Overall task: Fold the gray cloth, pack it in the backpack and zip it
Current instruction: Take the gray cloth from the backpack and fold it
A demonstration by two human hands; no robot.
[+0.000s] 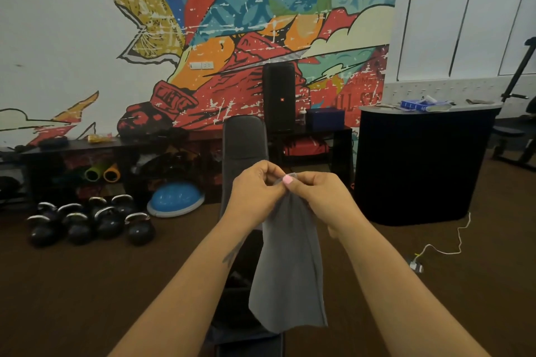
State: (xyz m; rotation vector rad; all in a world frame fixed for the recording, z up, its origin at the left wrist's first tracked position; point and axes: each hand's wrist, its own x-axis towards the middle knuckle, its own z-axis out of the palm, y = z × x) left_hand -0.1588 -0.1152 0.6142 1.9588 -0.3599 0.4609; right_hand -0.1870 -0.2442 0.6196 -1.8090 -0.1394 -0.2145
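Note:
The gray cloth (290, 264) hangs straight down in front of me, doubled lengthwise, its lower edge near the bottom of the view. My left hand (255, 194) and my right hand (319, 197) meet at its top, both pinching the upper corners together at chest height. Beneath the cloth, on a dark workout bench (245, 139), lies a dark shape that may be the backpack (237, 293); the cloth and my arms hide most of it, so I cannot tell if it is unzipped.
Several kettlebells (90, 223) and a blue balance dome (175, 200) sit on the brown floor at left. A low shelf (116, 145) and a black speaker (279, 95) line the mural wall. A black counter (423, 165) stands right, with a white cable (452, 249) on the floor.

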